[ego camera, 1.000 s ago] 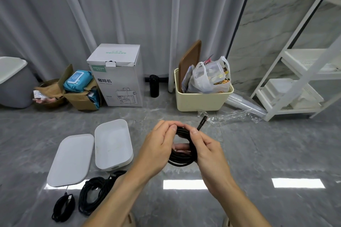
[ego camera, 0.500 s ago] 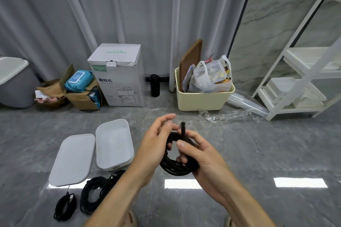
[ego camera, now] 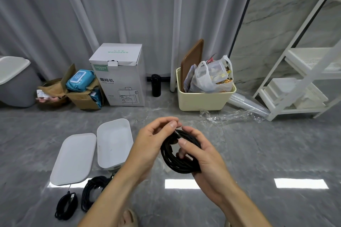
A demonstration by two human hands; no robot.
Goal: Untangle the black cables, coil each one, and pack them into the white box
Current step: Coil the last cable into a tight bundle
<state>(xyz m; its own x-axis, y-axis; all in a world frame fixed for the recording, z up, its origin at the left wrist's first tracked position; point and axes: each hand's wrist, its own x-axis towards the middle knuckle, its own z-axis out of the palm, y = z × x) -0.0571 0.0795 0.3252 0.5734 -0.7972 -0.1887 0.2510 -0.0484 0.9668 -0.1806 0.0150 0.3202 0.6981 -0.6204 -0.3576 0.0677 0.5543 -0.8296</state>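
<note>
A coiled black cable (ego camera: 177, 162) hangs in mid-air above the floor, held in both hands. My right hand (ego camera: 204, 158) wraps around the coil's right side, thumb across its top. My left hand (ego camera: 149, 145) pinches the cable's plug end at the top of the coil. The white box (ego camera: 114, 143) lies open on the floor to the left, with its white lid (ego camera: 73, 158) beside it. Two more black cable bundles lie on the floor below the lid: a small coil (ego camera: 66, 206) and a larger bundle (ego camera: 94, 191), partly hidden by my left forearm.
Along the curtain stand a grey bin (ego camera: 14, 83), a cardboard box with wipes (ego camera: 83, 88), a white coffee-machine carton (ego camera: 120, 75), a black bottle (ego camera: 156, 84) and a cream tub with bags (ego camera: 204, 97). A white shelf rack (ego camera: 304, 79) stands at right, plastic cups (ego camera: 247, 103) lying beside it.
The cable's free plug end, which stuck up above the coil, is now pulled down against the coil under my left fingers. Both hands stay in the same place.
</note>
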